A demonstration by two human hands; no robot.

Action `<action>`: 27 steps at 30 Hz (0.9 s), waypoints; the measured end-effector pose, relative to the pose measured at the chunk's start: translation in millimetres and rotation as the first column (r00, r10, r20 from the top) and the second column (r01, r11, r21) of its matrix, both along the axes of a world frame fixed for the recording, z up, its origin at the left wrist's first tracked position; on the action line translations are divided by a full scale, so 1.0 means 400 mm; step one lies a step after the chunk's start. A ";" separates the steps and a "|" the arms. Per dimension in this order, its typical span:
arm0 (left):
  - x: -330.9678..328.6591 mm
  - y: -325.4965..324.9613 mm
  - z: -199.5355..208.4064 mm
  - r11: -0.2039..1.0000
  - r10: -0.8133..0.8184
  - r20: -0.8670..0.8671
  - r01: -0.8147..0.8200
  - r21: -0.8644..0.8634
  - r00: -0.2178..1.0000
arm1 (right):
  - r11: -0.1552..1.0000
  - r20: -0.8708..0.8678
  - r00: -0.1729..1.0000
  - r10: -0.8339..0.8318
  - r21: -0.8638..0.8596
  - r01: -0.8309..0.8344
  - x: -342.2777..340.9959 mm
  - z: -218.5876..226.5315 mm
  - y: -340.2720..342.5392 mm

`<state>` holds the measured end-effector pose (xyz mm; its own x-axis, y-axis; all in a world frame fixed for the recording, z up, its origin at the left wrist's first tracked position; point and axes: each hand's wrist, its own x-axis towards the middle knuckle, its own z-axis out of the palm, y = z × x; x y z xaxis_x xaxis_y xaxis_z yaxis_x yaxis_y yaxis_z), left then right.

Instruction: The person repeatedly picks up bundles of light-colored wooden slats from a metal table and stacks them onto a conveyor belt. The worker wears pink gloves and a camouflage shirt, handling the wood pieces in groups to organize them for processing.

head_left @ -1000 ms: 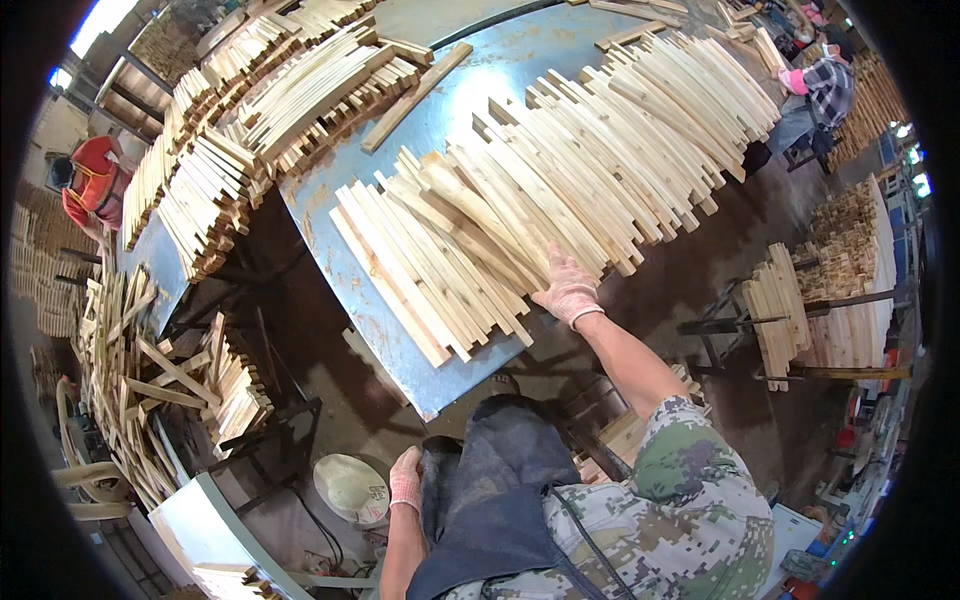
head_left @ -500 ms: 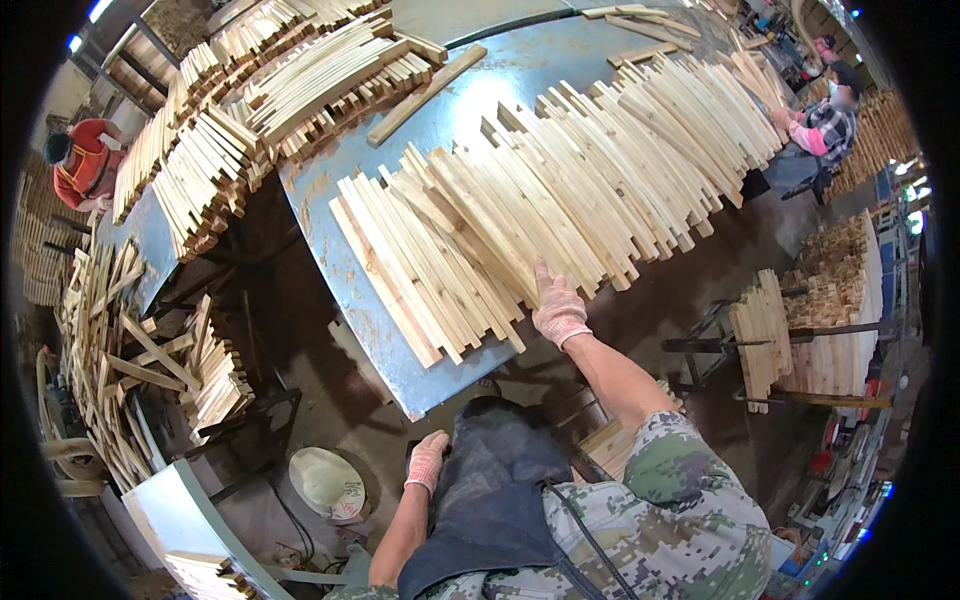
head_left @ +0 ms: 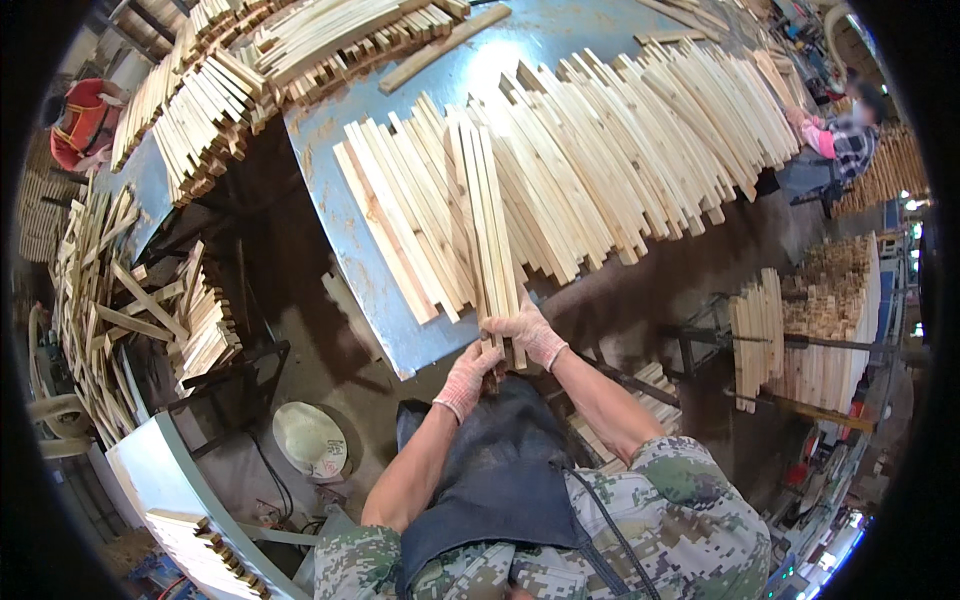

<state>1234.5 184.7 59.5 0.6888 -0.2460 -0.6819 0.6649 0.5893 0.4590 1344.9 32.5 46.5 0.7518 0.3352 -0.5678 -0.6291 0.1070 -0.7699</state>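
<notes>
Both my hands wear pale gloves and grip the near ends of a few narrow wooden strips (head_left: pixel 483 225), which lie lengthwise away from me over the other wood. My left hand (head_left: pixel 469 380) is closed around the ends from the left and below. From the right, my right hand (head_left: pixel 528 332) wraps the same bunch, thumb side toward the left hand. Beneath and to both sides, a long row of wooden strips (head_left: pixel 620 160) covers the blue metal table (head_left: pixel 420 350). Their near ends are uneven. The exact number of strips held is hard to make out.
Stacked strips (head_left: pixel 345 40) stand at the back left, beside a loose strip (head_left: pixel 445 48). Scrap wood (head_left: pixel 90 300) piles up at the left. A pale round hat-like object (head_left: pixel 310 440) sits low left. A wood rack (head_left: pixel 800 330) stands right. Two people (head_left: pixel 850 140) (head_left: pixel 85 125) work farther off.
My left hand has risen from beside the apron to the wood. My right hand has drawn nearer, and both now hold a bunch of strips pulled out of the row.
</notes>
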 end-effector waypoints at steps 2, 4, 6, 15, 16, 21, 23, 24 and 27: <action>0.000 0.003 -0.012 0.998 -0.025 -0.016 0.026 0.052 1.000 | 0.997 -0.021 1.000 0.024 0.076 -0.022 -0.002 0.027 -0.020; 0.006 0.006 -0.027 0.999 0.008 -0.057 -0.006 0.033 0.998 | 0.998 -0.036 0.997 0.062 0.007 -0.061 0.014 -0.018 -0.031; 0.000 0.020 -0.083 0.997 -0.044 -0.098 0.050 0.059 0.994 | 0.959 0.072 0.973 0.221 -0.195 -0.204 0.028 -0.022 -0.048; 0.012 0.039 -0.157 0.997 -0.056 -0.180 0.065 0.043 0.982 | 0.900 0.119 0.933 0.339 -0.330 -0.285 0.051 -0.054 -0.072; 0.014 0.043 -0.148 0.995 -0.076 -0.180 0.086 0.048 0.981 | 0.889 0.132 0.933 0.336 -0.371 -0.268 0.045 -0.081 -0.072; 0.023 0.042 -0.113 0.988 -0.066 -0.229 0.096 0.123 0.971 | 0.810 0.135 0.931 0.339 -0.546 -0.216 0.038 -0.087 -0.052; 0.021 0.048 -0.161 0.994 -0.051 -0.169 0.068 0.092 0.984 | 0.817 0.101 0.942 0.319 -0.533 -0.220 0.054 -0.062 -0.036; 0.025 0.049 -0.163 0.996 -0.043 -0.138 0.053 0.076 0.989 | 0.814 0.092 0.941 0.327 -0.534 -0.230 0.061 -0.052 -0.030; 0.051 0.049 -0.150 0.984 -0.057 -0.135 0.078 0.157 0.989 | 0.715 0.019 0.922 0.388 -0.637 -0.288 0.076 -0.020 -0.002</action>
